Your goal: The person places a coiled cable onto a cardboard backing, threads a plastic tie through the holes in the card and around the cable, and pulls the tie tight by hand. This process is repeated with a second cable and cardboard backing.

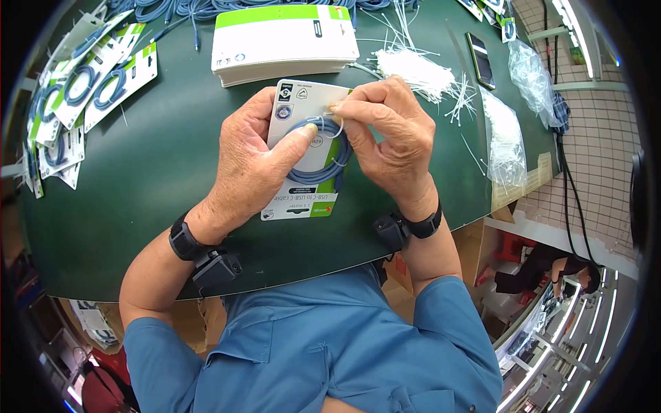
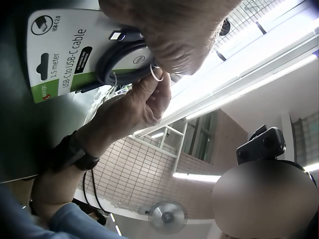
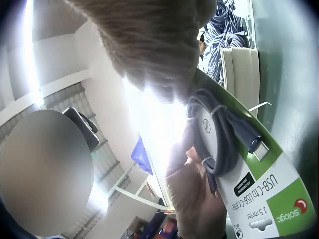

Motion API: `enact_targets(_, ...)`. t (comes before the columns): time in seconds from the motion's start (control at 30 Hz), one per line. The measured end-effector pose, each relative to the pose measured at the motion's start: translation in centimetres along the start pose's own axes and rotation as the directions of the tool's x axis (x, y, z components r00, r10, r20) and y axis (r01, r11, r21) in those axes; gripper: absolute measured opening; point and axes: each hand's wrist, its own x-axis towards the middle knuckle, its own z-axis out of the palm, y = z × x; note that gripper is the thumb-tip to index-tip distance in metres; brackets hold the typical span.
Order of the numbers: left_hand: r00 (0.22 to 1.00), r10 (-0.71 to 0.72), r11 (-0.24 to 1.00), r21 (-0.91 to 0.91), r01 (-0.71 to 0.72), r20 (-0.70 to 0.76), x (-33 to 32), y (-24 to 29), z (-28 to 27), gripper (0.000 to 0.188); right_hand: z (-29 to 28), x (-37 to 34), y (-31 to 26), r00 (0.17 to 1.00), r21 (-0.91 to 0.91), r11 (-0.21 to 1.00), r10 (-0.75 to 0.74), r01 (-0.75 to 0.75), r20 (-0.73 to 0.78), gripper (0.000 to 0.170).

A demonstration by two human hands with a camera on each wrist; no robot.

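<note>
I see a dark green table (image 1: pixel 172 151) spreading under the fingers (image 1: pixel 368 110) and out on either side. Just beyond the fingers, a thick stack of cards (image 1: pixel 282 45) rests on it, and past that I make out tangled blue cables (image 1: pixel 186 8). Well left of the fingers lie overlapping cable packs (image 1: pixel 113 89); to their right, loose white ties (image 1: pixel 413 74), a phone (image 1: pixel 481 60) and a clear bag of ties (image 1: pixel 505 141).

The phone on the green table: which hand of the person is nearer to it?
Right. The right hand is left of the phone, with white ties between them; the left hand is farther left, holding the cable card.
</note>
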Motion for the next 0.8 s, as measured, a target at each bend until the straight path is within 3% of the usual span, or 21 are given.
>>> enact_targets(0.13,1.000,-0.026,0.999,-0.029,0.026,-0.001,0.1,0.4,0.1,0.033,0.0,-0.1,-0.2,1.000,0.029,1.000,-0.001,0.002,-0.030,0.028)
enact_targets(0.23,0.999,-0.039,0.998,-0.047,0.039,0.004,-0.1,0.9,0.3,0.034,-0.1,-0.3,-0.4,0.935,0.134,0.955,0.287,-0.263,-0.207,0.019)
enact_targets(0.27,0.999,-0.038,0.998,-0.052,0.039,0.011,-0.2,1.0,0.4,0.034,-0.3,-0.3,-0.3,0.932,0.134,0.953,0.294,-0.270,-0.214,0.019)
enact_targets(0.3,0.999,-0.039,0.998,-0.054,0.039,0.018,-0.4,1.1,0.5,0.034,-0.6,-0.3,0.1,0.865,0.319,0.852,0.479,-0.415,-0.151,0.016)
enact_targets(0.37,0.998,-0.035,0.998,-0.049,0.037,0.047,-0.7,1.3,0.8,0.035,-1.0,-0.4,0.9,0.659,0.616,0.488,0.750,-0.618,0.066,0.020)
enact_targets(0.4,0.997,-0.024,0.998,-0.051,0.027,0.067,-0.9,1.4,0.9,0.035,-1.0,-0.6,1.2,0.650,0.624,0.481,0.758,-0.615,0.057,0.020)
enact_targets(0.5,0.994,-0.026,0.999,-0.026,0.029,0.109,-1.1,1.5,0.9,0.035,-0.9,-1.1,1.7,0.627,0.724,0.024,0.519,-0.690,0.580,0.027)
enact_targets(0.63,0.992,-0.026,1.000,0.019,0.024,0.125,-1.1,1.7,0.9,0.035,-0.4,-1.2,1.2,0.602,0.706,-0.087,0.455,-0.703,0.656,0.031)
enact_targets(0.8,0.994,-0.006,1.000,0.017,0.004,0.112,-1.1,1.7,1.0,0.035,0.1,-1.5,1.3,0.624,0.728,-0.115,0.435,-0.676,0.649,0.034)
